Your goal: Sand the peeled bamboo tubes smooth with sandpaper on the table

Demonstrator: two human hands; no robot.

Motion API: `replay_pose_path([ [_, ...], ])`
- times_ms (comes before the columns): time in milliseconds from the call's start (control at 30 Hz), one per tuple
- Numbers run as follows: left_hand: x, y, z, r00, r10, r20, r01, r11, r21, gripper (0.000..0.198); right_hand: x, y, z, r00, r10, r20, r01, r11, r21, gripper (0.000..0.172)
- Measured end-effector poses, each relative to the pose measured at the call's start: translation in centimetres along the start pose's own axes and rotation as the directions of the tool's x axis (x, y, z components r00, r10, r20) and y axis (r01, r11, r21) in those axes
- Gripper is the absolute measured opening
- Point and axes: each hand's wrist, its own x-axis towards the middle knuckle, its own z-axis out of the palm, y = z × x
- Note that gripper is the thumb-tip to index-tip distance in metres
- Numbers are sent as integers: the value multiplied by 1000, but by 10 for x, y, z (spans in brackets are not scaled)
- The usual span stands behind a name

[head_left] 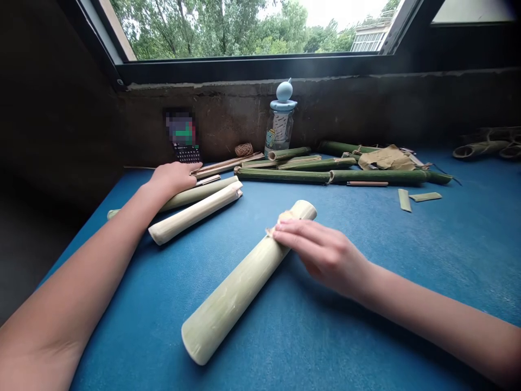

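— What's before me on the table (122,347)?

— A bamboo tube (232,293), with a second tube (195,213) to its left, and a bottle (281,125) behind both, below the window (244,32).

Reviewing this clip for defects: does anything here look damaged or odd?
Yes: the peeled bamboo section under the right hand has a ragged, torn flap near its far end, unlike its smooth surface.

Right hand (325,255) rests on peeled bamboo stalk (236,288) on blue table (407,255), left hand (173,178) touching second stalk (199,194).
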Motion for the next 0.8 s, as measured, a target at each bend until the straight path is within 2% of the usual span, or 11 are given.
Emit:
replay_pose_path([
  [100, -1, 0, -1, 1000, -3, 2, 3, 1000, -10, 63, 1, -7, 0, 995, -96, 15, 95, 994, 58, 35],
  [233, -1, 1, -1, 1000, -3, 0, 3, 1000, -17, 66, 0, -1, 0, 1000, 25, 7, -25, 1000, -17, 34],
  [300, -1, 1, -1, 1000, -8, -2, 8, 1000, -17, 68, 1, -2, -1, 999, 37, -3, -37, 999, -22, 33],
  [433, 0, 1, 0, 1000, -17, -5, 17, 1000, -20, 71, 1, -7, 0, 994, -105, 3, 104, 993, 60, 35],
  [467, 0, 1, 0, 1000, -21, -8, 21, 1000, -20, 71, 0, -6, 0, 995, -101, 6, 100, 993, 58, 35],
  [600, -2, 2, -1, 999, -44, -32, 43, 999, -24, 80, -2, 5, -1, 999, 44, 1, -44, 999, -15, 34],
  [800, 0, 3, -4, 997, -51, -51, 49, 998, -48, 89, 0, 1, 0, 1000, -12, 6, 12, 1000, -7, 38],
])
